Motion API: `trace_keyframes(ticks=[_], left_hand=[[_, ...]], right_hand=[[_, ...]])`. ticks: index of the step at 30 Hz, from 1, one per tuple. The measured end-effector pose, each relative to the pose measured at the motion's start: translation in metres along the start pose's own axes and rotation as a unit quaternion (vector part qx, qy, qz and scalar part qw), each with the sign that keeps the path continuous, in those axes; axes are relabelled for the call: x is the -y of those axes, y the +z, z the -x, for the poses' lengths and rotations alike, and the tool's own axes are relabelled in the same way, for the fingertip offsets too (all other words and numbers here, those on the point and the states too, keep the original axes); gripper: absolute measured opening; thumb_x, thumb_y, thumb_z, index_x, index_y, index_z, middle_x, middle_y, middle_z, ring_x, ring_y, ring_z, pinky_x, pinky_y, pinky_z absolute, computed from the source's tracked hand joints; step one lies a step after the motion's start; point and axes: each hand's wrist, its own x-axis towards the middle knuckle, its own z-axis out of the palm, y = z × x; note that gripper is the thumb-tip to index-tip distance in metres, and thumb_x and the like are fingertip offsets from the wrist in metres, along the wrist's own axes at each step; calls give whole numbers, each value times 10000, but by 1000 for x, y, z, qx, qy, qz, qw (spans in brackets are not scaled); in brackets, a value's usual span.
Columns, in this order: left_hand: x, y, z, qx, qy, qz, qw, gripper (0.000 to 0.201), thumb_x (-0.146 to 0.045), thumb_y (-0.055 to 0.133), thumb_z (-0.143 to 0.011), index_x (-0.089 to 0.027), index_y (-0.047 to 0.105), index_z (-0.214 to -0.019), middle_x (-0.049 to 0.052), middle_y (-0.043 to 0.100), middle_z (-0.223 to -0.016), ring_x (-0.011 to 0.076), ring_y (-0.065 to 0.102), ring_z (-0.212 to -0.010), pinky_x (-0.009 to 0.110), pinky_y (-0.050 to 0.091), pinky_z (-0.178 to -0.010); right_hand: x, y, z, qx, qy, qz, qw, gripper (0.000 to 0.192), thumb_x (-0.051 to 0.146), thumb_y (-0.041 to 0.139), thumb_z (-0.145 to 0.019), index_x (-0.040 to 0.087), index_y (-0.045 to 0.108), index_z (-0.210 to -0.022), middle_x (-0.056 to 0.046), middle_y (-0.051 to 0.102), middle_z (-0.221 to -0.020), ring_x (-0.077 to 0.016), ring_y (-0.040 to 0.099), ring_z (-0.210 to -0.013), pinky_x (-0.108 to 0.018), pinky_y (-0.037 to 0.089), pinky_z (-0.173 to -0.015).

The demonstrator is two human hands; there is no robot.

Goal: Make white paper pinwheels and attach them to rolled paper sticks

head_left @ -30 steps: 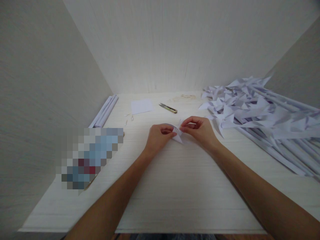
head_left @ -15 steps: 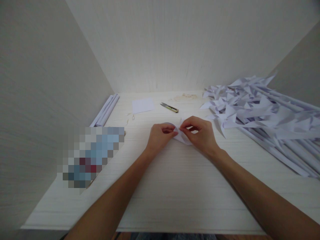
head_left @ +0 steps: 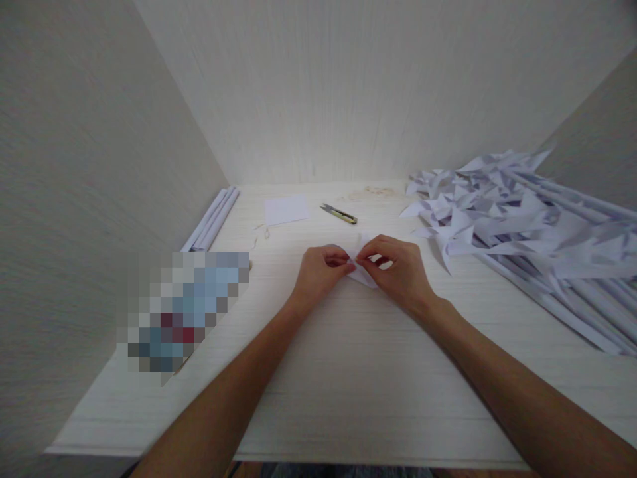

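Pinching a small folded paper piece (head_left: 362, 273) between them, the left hand (head_left: 318, 271) and the right hand (head_left: 401, 269) meet fingertip to fingertip low over the table (head_left: 348, 372). Each hand has thumb and forefinger pressed together on the paper, the other fingers curled. The paper sits directly between the two hands, mostly hidden by the right fingers, with a white corner showing below them.

A judgement on risk: the grip is on a very small area, so a slip of either thumb could let the fold spring open or crease off line. Pulling the hands apart too hard could tear the thin sheet at the pinch.

Beyond the hands lie a small cutter (head_left: 339, 213) and a white paper square (head_left: 286, 210), well apart from the fingers. Right of the right hand, near but not touching, spreads a heap of paper pinwheels (head_left: 522, 219) on rolled sticks. Far left of the left hand lie rolled paper tubes (head_left: 212, 220) against the wall.

Compared with a second ago, the hands have closed in: the right fingers now cover more of the paper, and the pointed flap seen below the left thumb is largely tucked away.
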Motion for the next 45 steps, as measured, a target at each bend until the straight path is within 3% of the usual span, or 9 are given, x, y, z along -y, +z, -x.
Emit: trace_keyframes(ticks=[11, 21, 31, 45], left_hand=[[-3, 1, 0, -14, -36, 28, 999, 162, -91, 666, -562, -146, 584, -691, 1, 643, -587, 130, 617, -591, 267, 496, -640], [-3, 4, 1, -26, -31, 45, 998, 177, -90, 672, -552, -147, 571, -685, -14, 622, -587, 117, 605, -588, 260, 487, -641], [-5, 4, 0, -56, -23, 49, 997, 169, -58, 670, -533, -135, 616, -673, -14, 612, -630, 85, 568, -559, 227, 475, -595], [-8, 7, 2, -75, -46, 120, 989, 188, 2, 650, -522, -132, 594, -641, -16, 625, -600, 78, 579, -565, 218, 484, -613]], right_hand=[[-4, -1, -3, -46, 108, -78, 990, 81, 153, 616, -633, 206, 670, -604, -19, 675, -643, -161, 601, -591, -263, 458, -504], [-4, 1, -4, -51, 115, -75, 989, 68, 160, 596, -643, 186, 652, -616, -30, 671, -658, -165, 610, -622, -263, 464, -518], [-10, 3, -7, -33, 171, -186, 967, 61, 215, 614, -601, 163, 599, -630, -13, 611, -624, -129, 575, -559, -249, 471, -476], [-14, 2, -7, -31, 147, -181, 972, 71, 222, 615, -619, 160, 612, -653, -23, 627, -636, -133, 576, -594, -256, 450, -513]])
